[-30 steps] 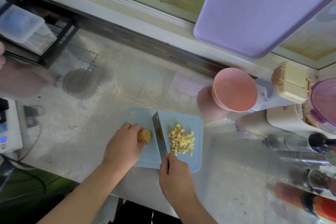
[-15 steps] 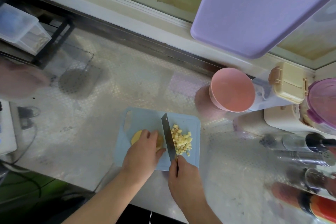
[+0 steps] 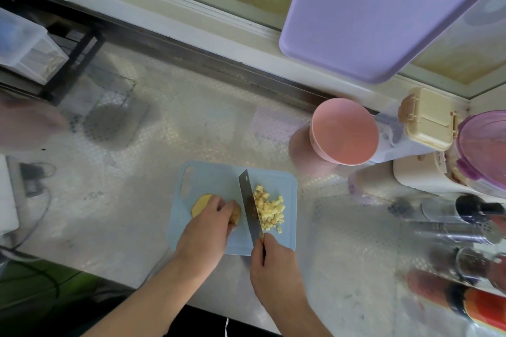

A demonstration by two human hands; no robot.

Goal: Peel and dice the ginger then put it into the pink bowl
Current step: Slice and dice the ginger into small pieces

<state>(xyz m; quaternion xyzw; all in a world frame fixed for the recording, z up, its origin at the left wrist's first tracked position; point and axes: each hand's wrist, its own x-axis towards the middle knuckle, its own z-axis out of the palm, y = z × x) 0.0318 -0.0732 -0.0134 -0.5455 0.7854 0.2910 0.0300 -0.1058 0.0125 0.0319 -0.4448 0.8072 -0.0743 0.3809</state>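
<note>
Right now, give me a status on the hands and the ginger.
Left hand holding ginger on board; right hand gripping knife. Diced pile right of blade. Pink bowl empty. Nothing in the way.

No text, label or number can be read anywhere.

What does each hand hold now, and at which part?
The right hand grips the knife by its handle. The left hand holds the uncut ginger piece from above, against the blue cutting board.
</note>
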